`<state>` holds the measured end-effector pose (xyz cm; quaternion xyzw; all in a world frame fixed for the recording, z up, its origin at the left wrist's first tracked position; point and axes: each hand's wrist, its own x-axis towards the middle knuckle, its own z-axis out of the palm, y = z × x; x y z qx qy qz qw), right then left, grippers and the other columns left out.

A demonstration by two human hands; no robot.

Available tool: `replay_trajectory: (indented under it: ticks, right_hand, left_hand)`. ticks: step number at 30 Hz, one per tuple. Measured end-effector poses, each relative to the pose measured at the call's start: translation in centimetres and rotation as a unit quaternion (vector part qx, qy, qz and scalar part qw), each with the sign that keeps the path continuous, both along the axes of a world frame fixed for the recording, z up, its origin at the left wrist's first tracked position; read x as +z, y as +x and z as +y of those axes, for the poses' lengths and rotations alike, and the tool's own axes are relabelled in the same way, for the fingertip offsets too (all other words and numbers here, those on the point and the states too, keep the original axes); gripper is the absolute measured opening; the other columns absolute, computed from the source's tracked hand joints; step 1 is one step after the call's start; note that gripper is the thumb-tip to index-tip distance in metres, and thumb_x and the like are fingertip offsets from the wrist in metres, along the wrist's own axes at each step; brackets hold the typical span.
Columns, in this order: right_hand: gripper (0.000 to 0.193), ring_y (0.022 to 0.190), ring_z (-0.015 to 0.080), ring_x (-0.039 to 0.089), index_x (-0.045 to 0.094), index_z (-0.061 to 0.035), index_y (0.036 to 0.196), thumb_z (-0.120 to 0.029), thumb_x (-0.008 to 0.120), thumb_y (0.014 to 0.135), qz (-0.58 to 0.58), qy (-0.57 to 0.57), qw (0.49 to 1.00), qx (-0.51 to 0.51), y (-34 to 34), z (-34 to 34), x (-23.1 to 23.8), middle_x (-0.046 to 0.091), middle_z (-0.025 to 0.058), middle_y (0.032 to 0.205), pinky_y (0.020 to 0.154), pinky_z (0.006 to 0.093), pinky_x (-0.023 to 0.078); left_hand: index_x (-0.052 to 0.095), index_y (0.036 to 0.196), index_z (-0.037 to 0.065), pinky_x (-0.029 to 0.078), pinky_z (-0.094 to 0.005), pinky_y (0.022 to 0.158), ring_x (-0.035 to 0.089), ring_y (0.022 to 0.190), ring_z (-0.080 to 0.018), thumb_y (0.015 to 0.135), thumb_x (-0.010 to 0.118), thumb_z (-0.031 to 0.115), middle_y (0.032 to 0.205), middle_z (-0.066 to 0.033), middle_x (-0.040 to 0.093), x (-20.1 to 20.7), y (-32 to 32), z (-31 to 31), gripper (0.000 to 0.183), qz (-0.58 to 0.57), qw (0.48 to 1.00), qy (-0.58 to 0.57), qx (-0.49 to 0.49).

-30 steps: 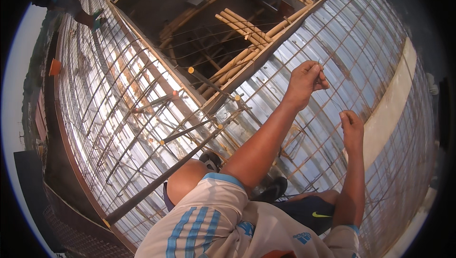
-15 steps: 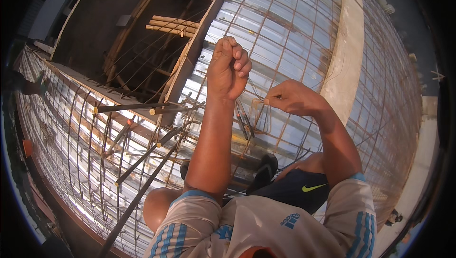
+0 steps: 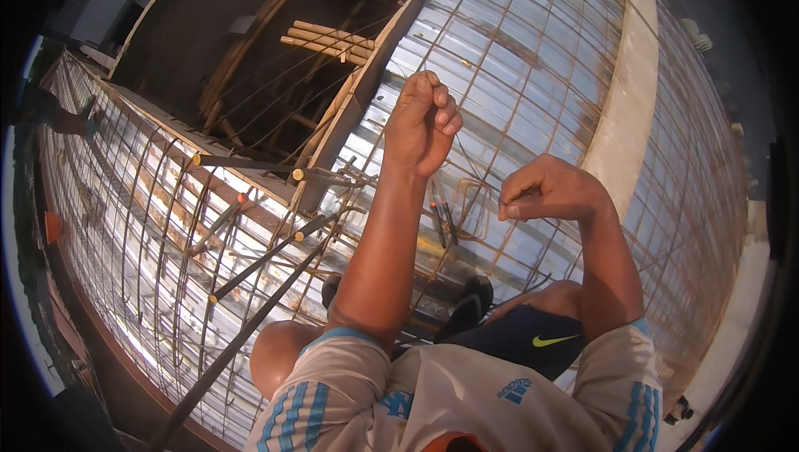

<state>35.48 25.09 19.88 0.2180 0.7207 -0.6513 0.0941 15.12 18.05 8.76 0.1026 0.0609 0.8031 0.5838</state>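
My left hand (image 3: 423, 126) is raised over the steel mesh, its fingers closed in a pinch on thin tie wire (image 3: 466, 155). A fine strand runs down from it toward my right hand (image 3: 553, 190), which is bent at the wrist with thumb and forefinger pressed together on the wire's other end. The wire is so thin that its full length is hard to follow. Below and between my hands, a hand tool with two dark handles (image 3: 442, 212) rests on the rebar mesh (image 3: 499, 244), beside a bent rectangular wire loop (image 3: 474, 212).
Ribbed metal decking (image 3: 466, 19) lies under the mesh. At upper left is a deep opening with a timber edge (image 3: 366, 77) and bamboo poles (image 3: 329, 40) inside. Thick rebar ends (image 3: 258, 273) jut out at left. A pale concrete strip (image 3: 628, 77) crosses at right. Another person's foot (image 3: 71, 123) shows far left.
My right hand has moved right and slightly down, away from the left, and the wire between them is more stretched out. The whole view has shifted a little; my left hand keeps its pinch.
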Motion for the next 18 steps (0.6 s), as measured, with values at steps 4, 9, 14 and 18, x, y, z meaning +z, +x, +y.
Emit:
replay_trajectory:
  ticks: [4,9,14,18]
  right_hand:
    - [0.028,0.058,0.0105,0.046,0.066,0.0018,0.078,-0.025,0.063,0.088,-0.022,0.13,0.925,-0.357,0.3,1.7,-1.8,0.053,0.002,0.062,0.056,0.0301,0.039]
    - [0.03,0.061,0.0128,0.046,0.068,0.003,0.09,-0.025,0.059,0.088,-0.197,0.214,0.956,-0.047,-0.8,-0.1,-5.0,0.052,0.005,0.062,0.059,0.0329,0.04]
    - [0.025,0.055,0.0097,0.046,0.069,0.0023,0.086,-0.021,0.06,0.09,-0.06,0.019,0.997,-0.046,0.3,-0.5,-2.3,0.052,0.0011,0.059,0.052,0.0259,0.037]
    - [0.02,0.055,0.0058,0.042,0.066,-0.0007,0.089,-0.019,0.059,0.092,0.071,-0.148,0.943,-0.288,1.3,1.8,-4.1,0.049,-0.0025,0.061,0.05,0.0236,0.032]
  left_hand:
    - [0.055,0.1,0.01,0.044,-0.0265,0.061,0.051,0.066,-0.0108,0.1,0.052,0.024,0.08,-0.0012,0.055,0.3,-0.3,0.0,0.014,0.005,1.0,0.001,0.019]
    - [0.053,0.098,0.01,0.041,-0.0246,0.054,0.048,0.059,-0.0099,0.099,0.055,0.023,0.077,-0.0022,0.056,0.5,0.7,0.0,0.014,-0.005,0.999,-0.039,0.003]
    - [0.051,0.096,0.01,0.036,-0.0215,0.048,0.044,0.056,-0.0069,0.099,0.054,0.022,0.075,-0.0021,0.054,0.1,-2.0,-0.6,0.013,-0.01,0.996,-0.073,0.049]
    - [0.051,0.095,0.01,0.035,-0.0213,0.048,0.044,0.055,-0.0068,0.1,0.053,0.023,0.075,-0.002,0.054,0.2,-2.3,-0.5,0.013,-0.001,0.997,-0.049,0.052]
